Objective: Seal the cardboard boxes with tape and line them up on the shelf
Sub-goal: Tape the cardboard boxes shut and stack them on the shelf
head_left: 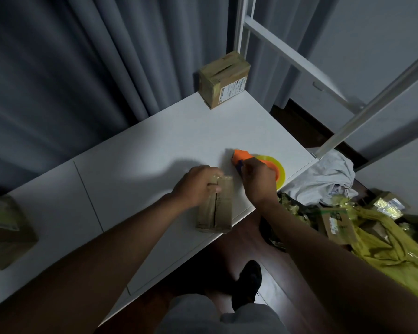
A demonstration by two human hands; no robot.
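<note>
1. The left hand curls its fingers over the far end of the near box, which lies at the front edge of the white shelf; keeping that end pinned should stop the box sliding.
2. Just beyond, the right hand grips the orange tape dispenser; I judge the tape should run straight along the flap seam, pressed flat.
3. Farthest off, 1 taped box stands at the back corner.

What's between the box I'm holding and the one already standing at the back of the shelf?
Nothing visible. The shelf lies bare between the held box and the back box. The tape dispenser sits off to the right.
</note>
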